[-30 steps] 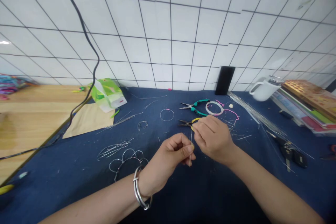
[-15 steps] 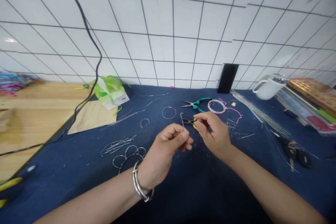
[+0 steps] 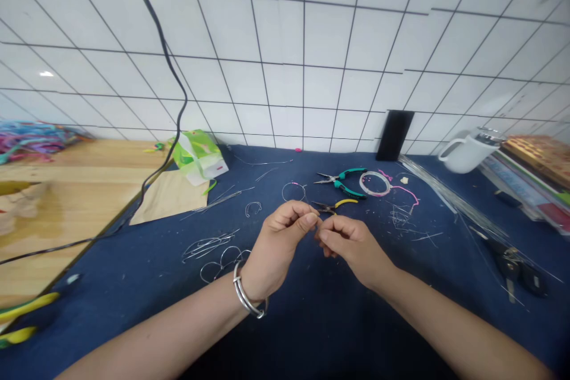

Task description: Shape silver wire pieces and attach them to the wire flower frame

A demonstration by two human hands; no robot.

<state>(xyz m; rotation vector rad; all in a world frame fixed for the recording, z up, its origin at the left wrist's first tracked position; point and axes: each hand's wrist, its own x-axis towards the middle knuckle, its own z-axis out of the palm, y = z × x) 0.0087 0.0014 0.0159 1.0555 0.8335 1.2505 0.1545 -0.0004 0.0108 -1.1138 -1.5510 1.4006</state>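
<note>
Head view: just below frame centre, the left hand (image 3: 281, 238) and right hand (image 3: 357, 250) nearly meet, both pinching a thin wire (image 3: 317, 226), mostly hidden.

A thin wire (image 3: 318, 225), mostly hidden by the fingertips of the left hand (image 3: 276, 243) and right hand (image 3: 356, 248), is pinched above the desk (image 3: 133, 291), well apart from its far edge.

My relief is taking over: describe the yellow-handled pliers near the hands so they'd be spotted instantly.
Start with the white tiled wall and the dark blue cloth at its foot. Near the cloth's middle, just beyond the left hand and right hand, lie the yellow pliers. Handle colour sets them apart: the teal pliers lie behind, closer to the wall.
</note>
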